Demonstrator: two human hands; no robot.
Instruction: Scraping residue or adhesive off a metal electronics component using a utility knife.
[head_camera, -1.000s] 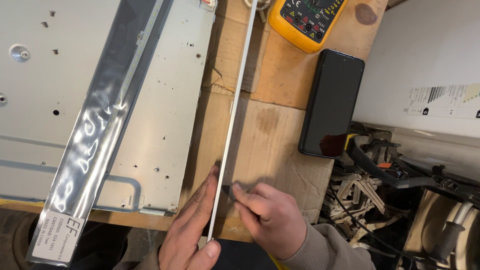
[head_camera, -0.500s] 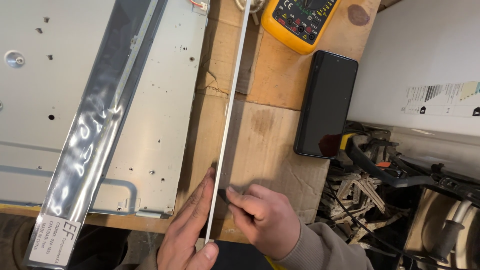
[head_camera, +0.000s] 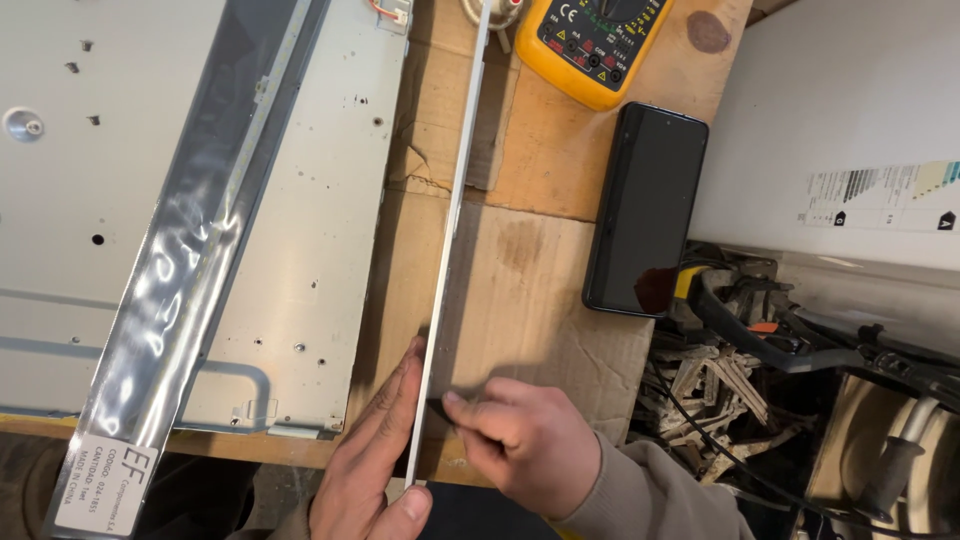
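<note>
Wooden bench (head_camera: 560, 170): cardboard sheet (head_camera: 530, 300), metal panel (head_camera: 300, 250), yellow multimeter (head_camera: 600, 45), black phone (head_camera: 645, 210).
</note>
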